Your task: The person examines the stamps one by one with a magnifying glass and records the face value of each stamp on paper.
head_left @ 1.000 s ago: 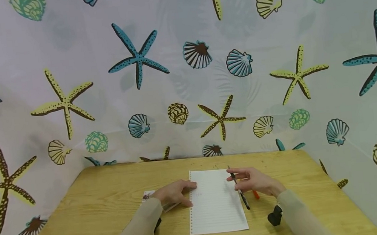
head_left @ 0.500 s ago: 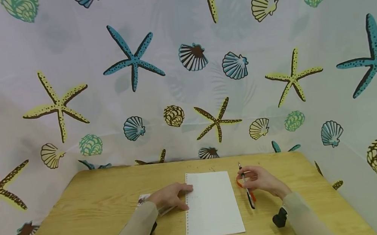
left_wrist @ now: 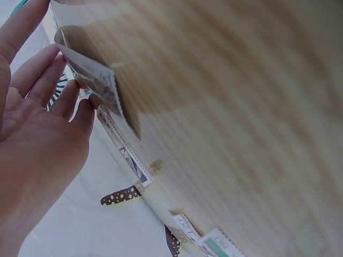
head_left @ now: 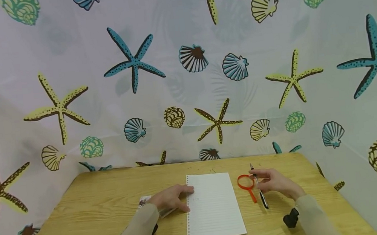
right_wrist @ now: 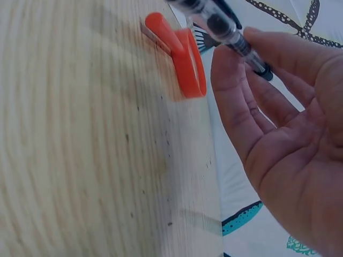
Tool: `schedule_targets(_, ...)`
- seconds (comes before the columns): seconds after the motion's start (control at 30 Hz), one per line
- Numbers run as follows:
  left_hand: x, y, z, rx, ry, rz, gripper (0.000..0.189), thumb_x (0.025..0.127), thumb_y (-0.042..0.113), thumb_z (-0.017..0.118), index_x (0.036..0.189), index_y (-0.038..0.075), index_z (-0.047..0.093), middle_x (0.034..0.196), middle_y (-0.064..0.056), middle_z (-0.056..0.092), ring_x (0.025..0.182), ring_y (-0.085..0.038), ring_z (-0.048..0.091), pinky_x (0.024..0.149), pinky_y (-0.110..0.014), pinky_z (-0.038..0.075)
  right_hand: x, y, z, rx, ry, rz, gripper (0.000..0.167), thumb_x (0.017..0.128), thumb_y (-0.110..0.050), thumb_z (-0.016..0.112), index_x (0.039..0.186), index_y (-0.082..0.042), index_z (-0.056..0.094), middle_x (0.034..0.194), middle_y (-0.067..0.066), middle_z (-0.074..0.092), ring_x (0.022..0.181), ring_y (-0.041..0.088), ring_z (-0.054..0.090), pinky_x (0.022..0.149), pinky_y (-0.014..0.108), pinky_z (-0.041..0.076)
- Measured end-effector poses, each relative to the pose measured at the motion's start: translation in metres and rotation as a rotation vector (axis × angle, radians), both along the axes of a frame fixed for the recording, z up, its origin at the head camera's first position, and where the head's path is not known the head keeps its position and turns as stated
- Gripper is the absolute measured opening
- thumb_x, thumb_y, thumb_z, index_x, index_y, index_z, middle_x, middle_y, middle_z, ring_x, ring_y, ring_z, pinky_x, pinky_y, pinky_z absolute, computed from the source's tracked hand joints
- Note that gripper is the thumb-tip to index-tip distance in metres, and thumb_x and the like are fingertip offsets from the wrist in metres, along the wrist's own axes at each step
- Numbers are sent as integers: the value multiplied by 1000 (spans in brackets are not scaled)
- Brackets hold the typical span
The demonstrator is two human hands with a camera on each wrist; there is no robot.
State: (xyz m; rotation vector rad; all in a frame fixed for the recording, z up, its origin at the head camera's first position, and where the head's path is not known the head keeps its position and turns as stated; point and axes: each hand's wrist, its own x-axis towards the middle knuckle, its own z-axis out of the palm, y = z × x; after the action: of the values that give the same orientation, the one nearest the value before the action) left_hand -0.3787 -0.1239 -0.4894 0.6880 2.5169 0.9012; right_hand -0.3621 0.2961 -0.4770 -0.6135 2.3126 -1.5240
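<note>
1. Pen (head_left: pixel 260 191) and right hand (head_left: pixel 276 182) have moved rightward since the earlier frame, from above the right edge of the sheet (head_left: pixel 214 206) to just right of the magnifier (head_left: pixel 248 188); the magnifier, mostly hidden by the hand then, now shows almost whole; the left hand (head_left: pixel 172 197) has stayed at the sheet.
2. Right hand pinches the pen between thumb and fingers, apart from the sheet; the pen slants, silver tip toward the far edge of the tabletop (head_left: pixel 108 204), dark end toward the person; the right wrist view shows it raised, one end blurred.
3. Left hand is loosely spread, thumb apart from the forefinger, both resting at the sheet's punched left edge.
4. Sheet lies flat between the hands; it is ruled, with a few marks near the upper left, too small to read.
5. Magnifier, orange-red, lies on the tabletop between sheet and pen; its handle points toward the person.
6. Stamps (left_wrist: pixel 127 158) lie beside the left hand; one near its fingers tilts up and throws a shadow; whether the hand touches it, I cannot tell.
7. Cloth (head_left: pixel 171 85) with starfish and shells hangs behind the tabletop and along both sides; dark specks dot the wood near the far edge.
</note>
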Motion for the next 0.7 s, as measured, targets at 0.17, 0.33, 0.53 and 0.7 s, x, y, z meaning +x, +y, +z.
schedule_targets(0.17,-1,-1,0,8,-7,2,67,79,15,82,139,11,55,152,-4,45,147,-34,28,118,-55,22,2,9,2,-3,-3,-29,54,96,-7,61,145,1,40,148,32,36,123,46,52,83,38,57)
schedule_targets(0.33,0,-1,0,0,-18,17,66,79,17,82,140,13,55,153,-2,44,147,-33,28,118,-54,21,4,17,3,18,-5,-50,50,95,-4,60,140,8,41,141,34,42,117,43,56,81,38,57)
schedule_targets(0.53,-1,-1,0,23,-18,6,67,79,15,82,140,11,55,153,-5,44,147,-34,27,119,-54,21,5,27,-1,67,-7,-54,54,93,-2,61,142,7,42,142,33,44,125,47,50,82,34,57)
schedule_targets(0.7,0,-2,0,51,-32,-2,66,79,12,82,139,9,55,152,-7,45,147,-36,27,118,-55,21,4,32,-3,100,-10,-44,57,93,-2,63,144,8,41,142,34,45,124,45,50,78,29,56)
